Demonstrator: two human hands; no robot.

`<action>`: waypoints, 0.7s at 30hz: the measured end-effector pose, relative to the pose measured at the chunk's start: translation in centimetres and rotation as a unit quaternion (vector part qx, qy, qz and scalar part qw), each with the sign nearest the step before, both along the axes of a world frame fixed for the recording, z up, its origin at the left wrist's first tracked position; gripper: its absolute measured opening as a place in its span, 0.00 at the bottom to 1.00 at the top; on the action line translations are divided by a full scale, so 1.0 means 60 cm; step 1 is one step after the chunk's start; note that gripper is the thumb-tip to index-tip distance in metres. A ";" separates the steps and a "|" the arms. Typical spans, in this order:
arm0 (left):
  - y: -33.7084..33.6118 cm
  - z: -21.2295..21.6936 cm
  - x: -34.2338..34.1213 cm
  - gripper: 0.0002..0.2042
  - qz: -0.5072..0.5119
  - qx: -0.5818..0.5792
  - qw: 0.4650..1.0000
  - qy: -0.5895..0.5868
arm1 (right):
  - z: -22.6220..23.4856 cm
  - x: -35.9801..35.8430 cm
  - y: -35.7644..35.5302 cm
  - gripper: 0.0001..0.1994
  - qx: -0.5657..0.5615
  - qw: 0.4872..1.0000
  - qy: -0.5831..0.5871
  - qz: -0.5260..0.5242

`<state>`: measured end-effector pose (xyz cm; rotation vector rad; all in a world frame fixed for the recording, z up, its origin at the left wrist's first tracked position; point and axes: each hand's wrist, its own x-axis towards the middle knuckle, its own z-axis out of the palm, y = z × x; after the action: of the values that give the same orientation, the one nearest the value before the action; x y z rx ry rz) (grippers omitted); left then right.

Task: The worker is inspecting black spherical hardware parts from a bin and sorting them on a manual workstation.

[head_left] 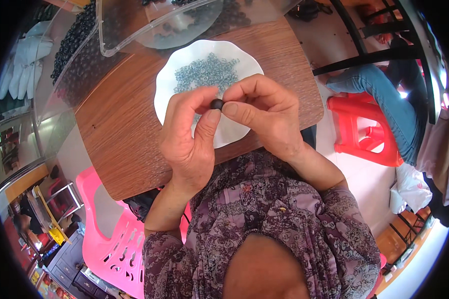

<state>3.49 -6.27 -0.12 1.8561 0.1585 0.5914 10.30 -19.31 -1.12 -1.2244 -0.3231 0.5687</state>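
My left hand (189,134) and my right hand (262,112) meet above a white wavy-edged plate (237,57) on a brown wooden table (119,129). Between the fingertips of both hands sits a small round black part (217,103). My left thumb and forefinger pinch it, and my right thumb and forefinger press against it from the right. A heap of small pale blue-grey rings (204,72) lies on the plate just beyond my fingers.
Clear plastic trays (149,25) with several small black parts (75,37) stand at the table's far edge. White gloves (22,67) lie far left. A pink plastic chair (107,234) is at lower left, a red stool (364,132) at right beside another person's jeans-clad leg (384,94).
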 end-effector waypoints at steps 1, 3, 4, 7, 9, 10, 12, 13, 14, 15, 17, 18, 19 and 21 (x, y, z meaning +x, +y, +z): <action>0.002 0.000 0.001 0.07 0.001 -0.002 1.000 0.001 | -0.001 0.001 0.000 0.10 -0.002 1.000 0.001 0.001; 0.010 0.001 0.001 0.08 -0.027 0.122 0.992 0.002 | 0.001 0.003 0.001 0.08 -0.007 0.999 -0.047 -0.011; 0.012 0.004 0.000 0.08 -0.024 0.121 0.992 0.002 | 0.002 0.004 0.002 0.08 -0.008 0.999 -0.047 -0.009; 0.017 0.006 -0.003 0.07 -0.028 0.051 0.997 0.048 | 0.006 0.010 0.004 0.07 -0.042 0.989 -0.143 -0.012; 0.022 0.004 -0.005 0.06 0.000 -0.206 0.970 0.131 | 0.007 0.021 0.001 0.09 -0.067 0.926 -0.370 -0.047; 0.029 0.001 -0.008 0.06 0.003 -0.207 0.970 0.130 | 0.010 0.022 0.000 0.09 -0.066 0.925 -0.371 -0.043; 0.044 -0.007 -0.016 0.08 -0.065 -0.492 0.862 0.101 | 0.017 0.023 0.002 0.11 -0.094 0.857 -0.502 -0.063; 0.039 -0.005 -0.018 0.08 -0.064 -0.494 0.862 0.098 | 0.018 0.018 0.003 0.11 -0.094 0.856 -0.504 -0.060; 0.027 -0.002 -0.020 0.09 -0.045 -0.545 0.830 0.110 | 0.019 0.009 0.007 0.11 -0.093 0.832 -0.543 -0.059; 0.020 0.001 -0.023 0.10 -0.025 -0.594 0.795 0.122 | 0.018 -0.001 0.010 0.12 -0.092 0.807 -0.581 -0.058; 0.016 0.004 -0.029 0.11 -0.038 -0.640 0.756 0.130 | 0.009 -0.019 0.017 0.13 -0.118 0.796 -0.592 -0.044; 0.016 0.004 -0.030 0.11 -0.053 -0.683 0.714 0.141 | 0.006 -0.024 0.022 0.13 -0.126 0.783 -0.607 -0.050; 0.018 0.001 -0.032 0.11 -0.052 -0.685 0.713 0.138 | 0.005 -0.029 0.024 0.14 -0.134 0.770 -0.621 -0.055; 0.027 -0.008 -0.035 0.11 -0.023 -0.697 0.700 0.154 | 0.015 -0.030 0.023 0.15 -0.136 0.786 -0.603 -0.028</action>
<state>1.38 -4.65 -0.59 0.4120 0.5931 -0.0104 8.50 -17.95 -0.25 -1.7591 -1.3098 -0.3360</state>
